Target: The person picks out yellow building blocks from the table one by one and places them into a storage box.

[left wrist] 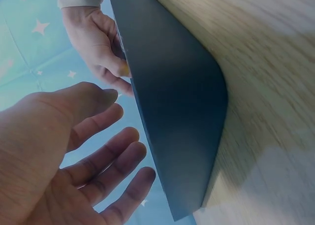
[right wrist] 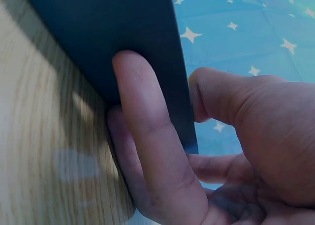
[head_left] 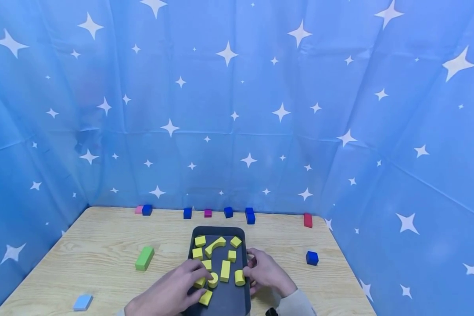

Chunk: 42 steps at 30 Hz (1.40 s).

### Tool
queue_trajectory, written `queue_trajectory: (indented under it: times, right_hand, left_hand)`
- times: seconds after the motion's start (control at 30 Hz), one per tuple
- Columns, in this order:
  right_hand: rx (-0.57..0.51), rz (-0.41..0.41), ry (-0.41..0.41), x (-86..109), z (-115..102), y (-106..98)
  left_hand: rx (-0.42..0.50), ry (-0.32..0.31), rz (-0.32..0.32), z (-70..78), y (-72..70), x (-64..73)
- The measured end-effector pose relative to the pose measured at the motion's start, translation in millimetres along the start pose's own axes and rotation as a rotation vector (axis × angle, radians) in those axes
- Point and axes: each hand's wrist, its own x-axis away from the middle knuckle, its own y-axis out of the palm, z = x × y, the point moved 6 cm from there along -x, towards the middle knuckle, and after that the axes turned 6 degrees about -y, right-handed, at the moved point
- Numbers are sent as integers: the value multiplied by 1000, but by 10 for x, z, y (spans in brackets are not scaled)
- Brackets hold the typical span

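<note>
A dark grey tray (head_left: 231, 303) stands near the front of the table and holds several yellow blocks, among them an arch block (head_left: 215, 245), a long block (head_left: 225, 271) and a cylinder (head_left: 239, 278). My right hand (head_left: 269, 273) grips the tray's right wall, thumb over the rim beside the cylinder and fingers against the outside. Over the tray's left rim reaches my left hand (head_left: 171, 284), its fingertips above a round yellow block (head_left: 213, 281) and a square one (head_left: 206, 298). In the left wrist view the left fingers (left wrist: 110, 171) are spread and loosely bent, with nothing between them.
Left of the tray lie a green block (head_left: 144, 258) and a light blue block (head_left: 82, 302). Several dark blue blocks, a pink block (head_left: 138, 210) and a magenta cube (head_left: 208, 213) line the back edge. A red block (head_left: 308, 220) and a blue cube (head_left: 312, 258) lie at right.
</note>
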Motion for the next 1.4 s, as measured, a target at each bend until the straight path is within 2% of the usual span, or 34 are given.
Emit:
queue_trajectory:
  times: [0.1,0.23,0.43,0.63,0.8,1.03,1.4]
  right_hand:
    - [-1,0,-2,16,-5,-18]
    - [-3,2,7,40,6,-34]
    - [-10,-1,3,72,18,-69]
    - [-15,-1,2,78,41,-106]
    - [-13,6,8,79,22,-128]
    - [10,13,3,110,12,-162]
    - [121,30,-21,149,88,-282]
  left_hand:
    - [-19,19,43,-21,-22,4]
    - [-50,11,95,-76,-63,23]
    - [-71,-32,146,-182,-113,24]
    - [-63,-88,168,-284,-125,1]
    - [-96,-120,214,-354,-159,-5]
    - [-133,-106,294,-408,-215,11]
    - [-141,-113,365,-562,-226,23]
